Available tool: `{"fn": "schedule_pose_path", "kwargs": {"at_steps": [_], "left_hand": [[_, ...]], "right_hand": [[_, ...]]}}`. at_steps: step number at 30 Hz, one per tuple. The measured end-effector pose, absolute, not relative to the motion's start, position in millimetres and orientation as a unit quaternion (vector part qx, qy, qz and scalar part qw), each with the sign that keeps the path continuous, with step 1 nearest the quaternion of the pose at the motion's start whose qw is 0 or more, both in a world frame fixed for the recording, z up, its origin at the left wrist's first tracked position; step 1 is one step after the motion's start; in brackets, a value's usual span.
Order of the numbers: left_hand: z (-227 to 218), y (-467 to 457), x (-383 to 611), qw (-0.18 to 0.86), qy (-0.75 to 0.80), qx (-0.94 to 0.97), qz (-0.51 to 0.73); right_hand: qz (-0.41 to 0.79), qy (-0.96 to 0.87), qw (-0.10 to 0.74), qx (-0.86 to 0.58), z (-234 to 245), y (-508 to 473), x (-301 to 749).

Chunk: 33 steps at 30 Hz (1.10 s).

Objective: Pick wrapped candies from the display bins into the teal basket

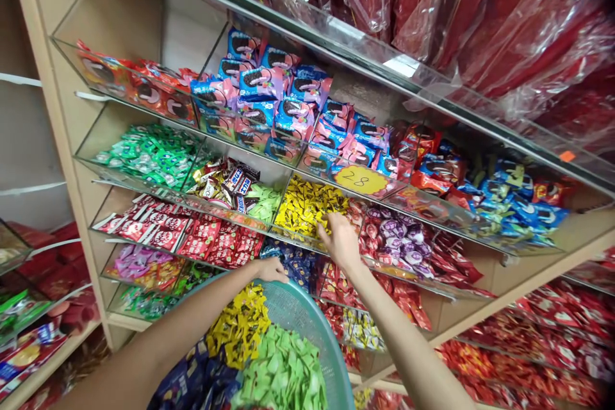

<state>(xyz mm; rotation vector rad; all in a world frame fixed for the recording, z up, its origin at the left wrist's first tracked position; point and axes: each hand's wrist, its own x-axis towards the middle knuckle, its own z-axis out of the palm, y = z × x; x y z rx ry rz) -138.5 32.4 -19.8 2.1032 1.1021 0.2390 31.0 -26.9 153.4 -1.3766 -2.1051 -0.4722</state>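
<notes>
My right hand (340,240) reaches into a clear shelf bin of yellow wrapped candies (302,208), fingers curled down among them. My left hand (270,269) grips the far rim of a round teal basket (307,317) held close to the shelf. In the basket lie a heap of yellow candies (240,327), a heap of green candies (283,368) and dark blue packets (192,378).
Slanted clear bins hold green candies (147,154), red KitKat packets (158,224), blue and pink Oreo packs (269,99) and purple-red sweets (398,237). A yellow price tag reads 28 (359,179). Red wrapped packages (480,6) fill the top shelf.
</notes>
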Motion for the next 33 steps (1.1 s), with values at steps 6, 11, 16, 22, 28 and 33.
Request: {"fn": "schedule_pose_path", "kwargs": {"at_steps": [6, 11, 16, 22, 28, 33], "left_hand": [[-17, 30, -138, 0.37, 0.442, 0.812, 0.091], [-14, 27, -139, 0.365, 0.449, 0.811, 0.086], [-16, 28, -139, 0.363, 0.447, 0.812, 0.091], [-21, 31, -137, 0.369, 0.447, 0.809, 0.103], [-27, 33, -135, 0.379, 0.427, 0.813, 0.109], [-26, 31, -136, 0.376, 0.433, 0.812, 0.109]], "right_hand": [[-0.15, -0.755, 0.205, -0.604, 150, 14, 48], [-0.131, -0.749, 0.186, -0.622, 146, 22, 47], [-0.15, -0.747, 0.205, -0.614, 148, 19, 48], [-0.138, -0.765, 0.314, -0.545, 163, -23, 45], [-0.034, -0.84, 0.314, -0.441, 124, -102, 6], [0.015, -0.891, 0.14, -0.431, 42, -133, -15]]}}
